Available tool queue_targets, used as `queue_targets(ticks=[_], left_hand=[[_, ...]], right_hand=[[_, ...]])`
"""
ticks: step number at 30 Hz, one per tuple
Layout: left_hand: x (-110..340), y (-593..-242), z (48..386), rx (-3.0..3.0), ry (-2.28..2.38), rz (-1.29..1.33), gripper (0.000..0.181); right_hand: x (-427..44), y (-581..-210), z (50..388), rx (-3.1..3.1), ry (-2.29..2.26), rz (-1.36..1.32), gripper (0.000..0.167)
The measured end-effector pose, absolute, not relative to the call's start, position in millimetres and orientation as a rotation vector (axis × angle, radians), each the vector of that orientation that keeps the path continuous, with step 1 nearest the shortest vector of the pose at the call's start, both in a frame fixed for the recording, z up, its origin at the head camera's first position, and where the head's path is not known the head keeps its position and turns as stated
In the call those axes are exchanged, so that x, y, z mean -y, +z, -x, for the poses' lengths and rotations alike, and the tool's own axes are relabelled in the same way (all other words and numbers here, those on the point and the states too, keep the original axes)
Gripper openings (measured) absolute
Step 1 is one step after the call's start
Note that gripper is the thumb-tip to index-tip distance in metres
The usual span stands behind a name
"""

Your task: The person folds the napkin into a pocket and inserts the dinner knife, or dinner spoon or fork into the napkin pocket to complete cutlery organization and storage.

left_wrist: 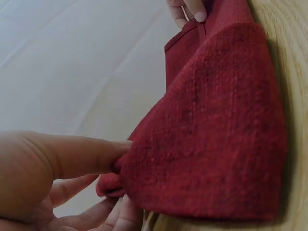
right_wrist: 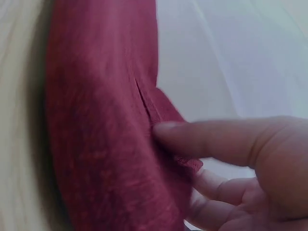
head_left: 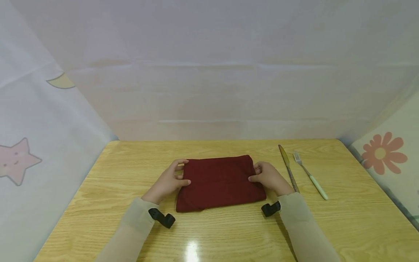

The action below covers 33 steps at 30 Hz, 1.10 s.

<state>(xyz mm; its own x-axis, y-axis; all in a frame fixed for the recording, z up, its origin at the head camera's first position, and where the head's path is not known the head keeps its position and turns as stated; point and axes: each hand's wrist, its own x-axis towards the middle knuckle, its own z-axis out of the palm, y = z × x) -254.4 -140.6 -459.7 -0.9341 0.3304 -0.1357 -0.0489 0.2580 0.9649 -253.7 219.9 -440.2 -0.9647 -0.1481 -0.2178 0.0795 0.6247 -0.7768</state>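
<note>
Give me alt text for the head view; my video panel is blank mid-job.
A person's left grip and right grip pinch opposite ends of a folded dark red cloth on a wooden table. To the cloth's right lie a knife and a green-handled fork.

Red cloth [head_left: 219, 183]: underside hidden; upper and lower ends cut off in the right wrist view, its weave blurred there.
Left grip [head_left: 167, 182]: cut by the left and lower edges of its wrist view, some fingertips behind cloth.
Right grip [head_left: 269, 177]: cut at right in its own view; fingertips hidden.
Knife [head_left: 288, 165]: handle's end covered by the right sleeve [head_left: 304, 225].
Fork [head_left: 312, 180]: tines too small to count.
Counter [head_left: 235, 233]: near edge out of the head view.
</note>
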Motion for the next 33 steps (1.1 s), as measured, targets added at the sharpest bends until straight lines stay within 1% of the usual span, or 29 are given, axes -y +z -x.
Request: queue_targets(ticks=[4,6,7,13,19,22,23,25,29,33], left_hand=[[142.8,-457.2,254.1,-2.257,1.705,-0.254,0.063],[143.5,-455.9,253.6,-2.268,1.698,-0.240,0.060],[143.5,-455.2,253.2,-2.284,1.692,-0.233,0.058],[141.6,-451.4,251.2,-2.408,1.678,-0.235,0.042],[139.9,-449.7,251.1,-2.466,1.758,-0.270,0.029],[140.2,-450.4,252.8,-2.495,1.826,-0.242,0.021],[139.3,-445.7,250.7,-2.500,1.838,-0.224,0.019],[140.4,-444.4,251.4,-2.497,1.882,-0.208,0.020],[145.2,-438.9,252.5,-2.488,1.930,-0.212,0.035],[151.9,-436.8,255.0,-2.526,1.900,-0.370,0.044]], right_hand=[[-220.9,-436.1,253.0,-2.475,-1.411,-0.032,0.052],[-220.7,-434.2,252.6,-2.437,-1.485,-0.073,0.053],[-220.5,-433.4,252.3,-2.426,-1.517,-0.083,0.052],[-219.6,-433.5,252.1,-2.426,-1.609,-0.078,0.032],[-220.3,-434.2,253.1,-2.481,-1.602,-0.083,0.023],[-222.8,-434.4,252.8,-2.498,-1.637,-0.076,0.018],[-223.9,-433.9,252.2,-2.499,-1.655,-0.069,0.018],[-226.6,-433.7,252.2,-2.494,-1.696,-0.044,0.018],[-231.4,-430.6,253.4,-2.458,-1.787,-0.026,0.020],[-235.2,-428.1,254.5,-2.445,-1.890,-0.002,0.018]])
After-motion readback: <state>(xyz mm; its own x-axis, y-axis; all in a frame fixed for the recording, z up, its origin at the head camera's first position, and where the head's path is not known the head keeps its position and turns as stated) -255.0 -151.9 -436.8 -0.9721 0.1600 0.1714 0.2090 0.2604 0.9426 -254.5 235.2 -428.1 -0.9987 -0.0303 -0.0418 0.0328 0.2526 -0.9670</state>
